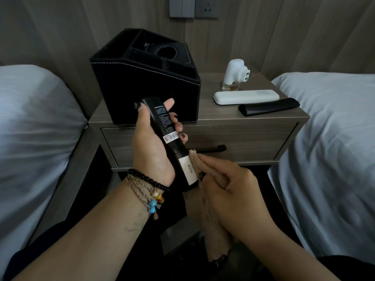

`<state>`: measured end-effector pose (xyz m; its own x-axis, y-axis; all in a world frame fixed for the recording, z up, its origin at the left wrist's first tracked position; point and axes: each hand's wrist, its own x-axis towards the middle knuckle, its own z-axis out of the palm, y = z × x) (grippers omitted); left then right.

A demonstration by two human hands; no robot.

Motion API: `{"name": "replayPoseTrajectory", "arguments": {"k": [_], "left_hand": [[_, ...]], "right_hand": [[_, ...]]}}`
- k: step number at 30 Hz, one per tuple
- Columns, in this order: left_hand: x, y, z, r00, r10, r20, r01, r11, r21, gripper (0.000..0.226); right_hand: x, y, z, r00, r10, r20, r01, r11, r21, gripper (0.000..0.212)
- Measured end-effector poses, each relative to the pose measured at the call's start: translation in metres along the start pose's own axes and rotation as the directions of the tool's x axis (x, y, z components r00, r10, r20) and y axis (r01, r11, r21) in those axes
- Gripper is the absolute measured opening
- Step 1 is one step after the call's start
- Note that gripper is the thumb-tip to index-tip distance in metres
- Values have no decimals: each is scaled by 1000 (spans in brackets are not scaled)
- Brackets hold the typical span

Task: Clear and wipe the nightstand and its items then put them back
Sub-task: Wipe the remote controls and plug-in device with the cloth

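My left hand (151,142) grips a black remote control (168,134) back side up, with a barcode sticker and a white label reading 8210, in front of the nightstand (253,126). My right hand (233,191) holds a beige cloth (203,165) bunched against the remote's lower end beside the label. On the nightstand top stand a black leather organizer box (146,86), a white remote (246,96), another black remote (268,106) and a white plug-in diffuser (235,75).
Beds with white bedding flank the nightstand, one at the left (34,122) and one at the right (334,138). The drawer has a black handle (215,148). A wall socket (206,7) sits above on the wood-panelled wall.
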<state>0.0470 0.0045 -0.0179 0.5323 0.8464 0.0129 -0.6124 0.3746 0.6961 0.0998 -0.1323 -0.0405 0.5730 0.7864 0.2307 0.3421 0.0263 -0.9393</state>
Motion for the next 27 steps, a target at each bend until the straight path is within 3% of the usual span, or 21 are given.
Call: {"name": "replayPoseTrajectory", "arguments": {"k": [4,7,11,14,18,22,25,27], "left_hand": [[-2,-4,4,990,127,-58,-119,986,121,47],[-7,-7,11,963,268,-12,-256,932,256,36],[-11,-7,14,936,351,38,-346,891,294,27],[-15,-9,15,940,329,87,-338,876,345,17],[-17,-26,12,941,263,213,-327,869,371,10],[-18,-29,15,983,117,144,-150,957,247,28],[-12,-23,15,998,41,49,-51,978,205,39],[-9,-22,12,999,-26,28,22,987,158,46]], "right_hand": [[4,-2,3,975,220,30,-222,968,115,44],[8,-7,-3,939,343,33,-340,907,248,36],[12,-9,-10,908,417,36,-400,841,365,31],[11,-6,-9,911,412,26,-393,846,360,32],[8,-2,-9,959,281,-33,-268,939,214,36],[6,7,-11,981,127,-148,-126,992,16,42],[0,7,-6,970,-149,-194,117,979,-169,45],[-4,11,-2,914,-370,-165,290,883,-370,43]]}}
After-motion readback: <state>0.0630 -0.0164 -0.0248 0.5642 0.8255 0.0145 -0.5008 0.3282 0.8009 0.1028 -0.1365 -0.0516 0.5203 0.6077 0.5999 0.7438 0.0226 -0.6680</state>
